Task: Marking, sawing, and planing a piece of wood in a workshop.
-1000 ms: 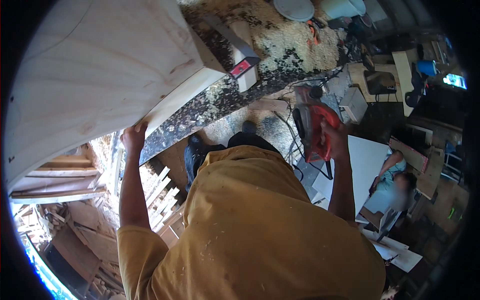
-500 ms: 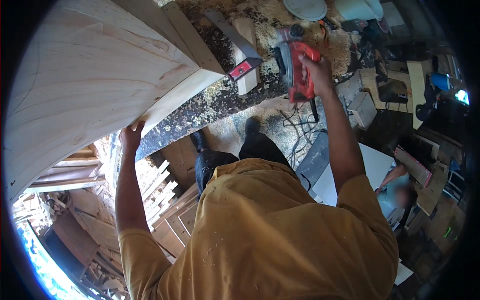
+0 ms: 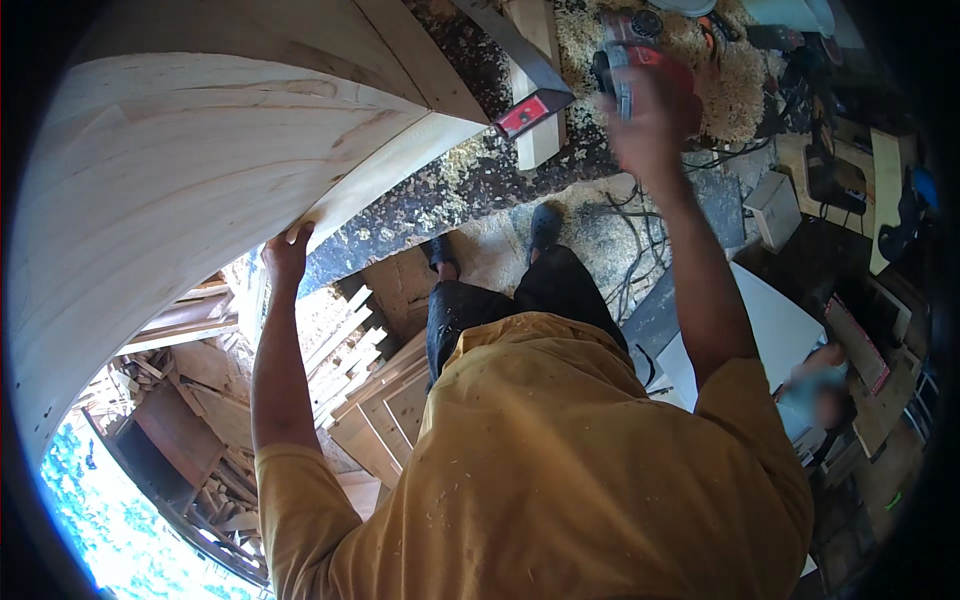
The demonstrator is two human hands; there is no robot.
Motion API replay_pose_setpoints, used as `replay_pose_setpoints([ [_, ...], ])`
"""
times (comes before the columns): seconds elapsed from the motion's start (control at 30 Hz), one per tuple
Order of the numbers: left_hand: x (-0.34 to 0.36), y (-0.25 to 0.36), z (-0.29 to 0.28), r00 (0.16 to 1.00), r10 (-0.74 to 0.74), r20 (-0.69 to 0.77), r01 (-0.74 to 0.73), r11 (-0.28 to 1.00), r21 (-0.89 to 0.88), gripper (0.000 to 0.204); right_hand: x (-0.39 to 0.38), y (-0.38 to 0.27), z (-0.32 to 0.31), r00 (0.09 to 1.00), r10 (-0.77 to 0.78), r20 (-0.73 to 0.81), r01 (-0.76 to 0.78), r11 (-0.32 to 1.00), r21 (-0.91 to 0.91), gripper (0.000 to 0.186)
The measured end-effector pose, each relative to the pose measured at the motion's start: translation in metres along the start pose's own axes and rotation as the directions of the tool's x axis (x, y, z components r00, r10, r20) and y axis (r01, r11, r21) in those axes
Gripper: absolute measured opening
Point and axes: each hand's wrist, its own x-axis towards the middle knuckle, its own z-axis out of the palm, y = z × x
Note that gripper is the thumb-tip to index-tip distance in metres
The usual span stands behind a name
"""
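Observation:
My left hand point(image 3: 290, 250) grips the lower edge of a large pale wooden panel point(image 3: 230, 150), part of a box-like wooden piece on the left. Ahead and to the right, my right hand point(image 3: 648, 125) is over a red electric planer point(image 3: 683, 82) on the workbench. Motion blurs its fingers, so whether they still grip the handle is unclear. Between the panel and the planer, a try square with a red stock point(image 3: 522, 117) and metal blade rests across a pale wood block point(image 3: 540, 140).
Shavings cover the dark workbench point(image 3: 400, 225). Black cables point(image 3: 640, 235) lie on the floor below. Stacked wood strips point(image 3: 345, 335) are at lower left. A white panel point(image 3: 770, 320) stands at right, near another person point(image 3: 815, 395).
My right hand has moved farther away with the planer, which is now over the shavings. My left hand stays on the panel's edge. The view has shifted slightly.

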Motion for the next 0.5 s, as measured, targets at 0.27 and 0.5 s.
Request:
replay_pose_setpoints([
  [0.27,0.004,-0.006,0.01,1.0,0.02,-0.011,-0.021,0.997,-0.08,0.042,0.007,-0.052,0.138,0.817,0.0,0.577,0.019,0.999,-0.027,0.044],
  [0.5,-0.002,-0.001,0.004,0.998,0.046,-0.035,-0.049,0.996,-0.071,0.035,-0.003,-0.052,0.148,0.851,0.068,0.52,-0.06,0.998,-0.033,0.037],
])
